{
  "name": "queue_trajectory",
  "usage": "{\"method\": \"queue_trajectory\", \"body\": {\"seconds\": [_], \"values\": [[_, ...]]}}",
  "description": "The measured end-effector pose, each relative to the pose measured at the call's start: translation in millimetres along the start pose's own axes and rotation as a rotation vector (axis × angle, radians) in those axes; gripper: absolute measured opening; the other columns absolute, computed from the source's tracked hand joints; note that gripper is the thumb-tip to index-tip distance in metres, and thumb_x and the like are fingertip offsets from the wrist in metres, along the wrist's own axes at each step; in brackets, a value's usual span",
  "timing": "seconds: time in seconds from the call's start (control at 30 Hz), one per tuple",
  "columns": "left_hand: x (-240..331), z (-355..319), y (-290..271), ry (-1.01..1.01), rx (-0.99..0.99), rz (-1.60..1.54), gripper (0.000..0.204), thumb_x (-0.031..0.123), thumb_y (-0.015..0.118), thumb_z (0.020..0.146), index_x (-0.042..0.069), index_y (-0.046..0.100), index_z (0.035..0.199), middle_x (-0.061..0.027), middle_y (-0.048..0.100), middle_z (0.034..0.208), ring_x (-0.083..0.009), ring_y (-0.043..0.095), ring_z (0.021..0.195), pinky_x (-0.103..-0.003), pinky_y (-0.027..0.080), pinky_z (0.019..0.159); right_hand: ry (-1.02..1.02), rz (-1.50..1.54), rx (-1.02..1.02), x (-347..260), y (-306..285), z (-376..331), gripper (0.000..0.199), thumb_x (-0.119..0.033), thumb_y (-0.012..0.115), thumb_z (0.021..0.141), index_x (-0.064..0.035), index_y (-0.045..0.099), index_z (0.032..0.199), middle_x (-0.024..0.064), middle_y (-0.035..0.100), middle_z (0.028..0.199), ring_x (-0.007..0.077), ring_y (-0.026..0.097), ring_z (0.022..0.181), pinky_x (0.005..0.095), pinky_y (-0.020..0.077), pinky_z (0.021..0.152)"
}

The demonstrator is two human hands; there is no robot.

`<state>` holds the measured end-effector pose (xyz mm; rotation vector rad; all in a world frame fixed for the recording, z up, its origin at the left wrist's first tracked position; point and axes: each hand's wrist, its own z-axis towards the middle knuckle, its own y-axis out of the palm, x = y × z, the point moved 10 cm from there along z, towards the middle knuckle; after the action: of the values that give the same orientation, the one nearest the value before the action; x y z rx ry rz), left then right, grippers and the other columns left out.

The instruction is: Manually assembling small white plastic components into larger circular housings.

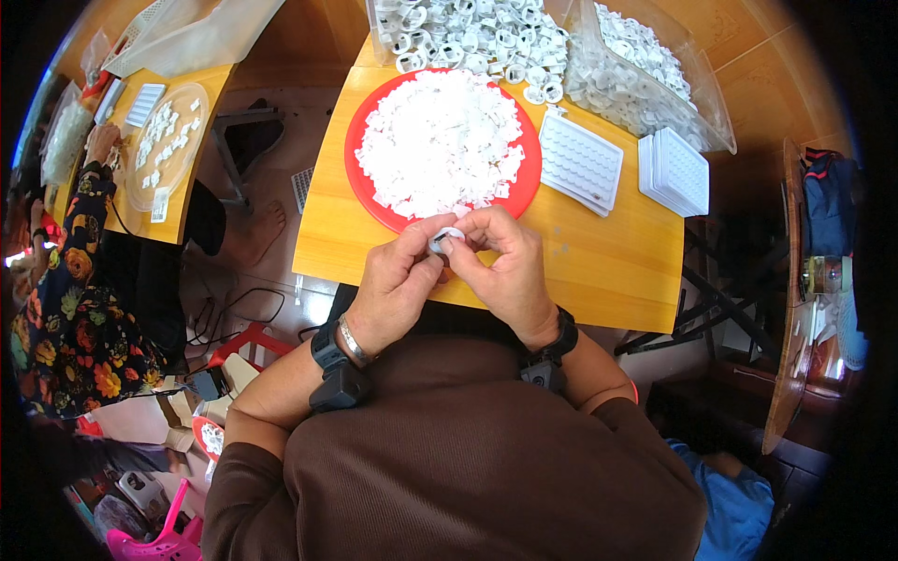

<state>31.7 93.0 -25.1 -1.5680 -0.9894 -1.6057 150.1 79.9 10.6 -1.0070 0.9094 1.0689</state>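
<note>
While both hands meet over the near edge of the counter (599,271), the left hand (398,285) and right hand (505,266) pinch one small white ring (443,239) between their fingers, just in front of the red tray (360,140). The tray is heaped with small white parts (440,140). Behind it stand clear bags of rings (477,37); to its right lie white grid trays (580,161). At far left another person's hand (101,142) rests by a second counter.
</note>
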Motion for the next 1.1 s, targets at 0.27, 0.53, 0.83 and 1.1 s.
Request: {"method": "queue_trajectory", "body": {"seconds": [0.27, 0.53, 0.83, 1.1], "values": [[3, 3, 5, 0.040, -0.026, 0.118, 0.037, -0.004, 0.049, 0.088, 0.000, 0.055, 0.124, -0.0084, 0.065, 0.085, -0.0125, 0.062, 0.075, -0.025, 0.050, 0.070, 0.039, -0.023, 0.002, 3, -3, 0, 0.012, 0.000, 0.068, 0.080, -0.0005, 0.057, 0.084, 0.0081, 0.066, 0.071, 0.0121, 0.066, 0.063, 0.0255, 0.0525, 0.056], [5, 2, 4, 0.219, 0.028, 0.286, 0.038, -0.006, 0.049, 0.086, -0.001, 0.055, 0.123, -0.0122, 0.064, 0.085, -0.0152, 0.064, 0.075, -0.028, 0.051, 0.069, 0.090, -0.110, 0.009, 11, -2, -2, 0.012, -0.002, 0.068, 0.079, -0.0011, 0.056, 0.082, 0.0099, 0.065, 0.070, 0.0146, 0.067, 0.062, 0.0271, 0.0530, 0.057], [-4, 3, -10, -0.066, 0.020, -0.247, 0.042, 0.018, 0.047, 0.094, 0.000, 0.049, 0.132, -0.0076, 0.063, 0.093, -0.0128, 0.059, 0.077, -0.025, 0.048, 0.071, -0.151, -0.144, -0.036, -11, -8, 1, 0.012, 0.002, 0.068, 0.080, -0.0017, 0.059, 0.086, 0.0098, 0.064, 0.077, 0.0207, 0.065, 0.069, 0.0299, 0.0505, 0.062], [-21, 5, 1, -0.155, -0.108, -0.476, 0.036, 0.023, 0.052, 0.093, 0.001, 0.051, 0.121, -0.0078, 0.062, 0.094, -0.0142, 0.059, 0.079, -0.025, 0.046, 0.072, -0.307, -0.213, -0.077, -24, -4, -1, 0.017, 0.002, 0.071, 0.075, -0.0040, 0.063, 0.088, 0.0094, 0.063, 0.080, 0.0258, 0.064, 0.073, 0.0330, 0.0499, 0.063]]}}
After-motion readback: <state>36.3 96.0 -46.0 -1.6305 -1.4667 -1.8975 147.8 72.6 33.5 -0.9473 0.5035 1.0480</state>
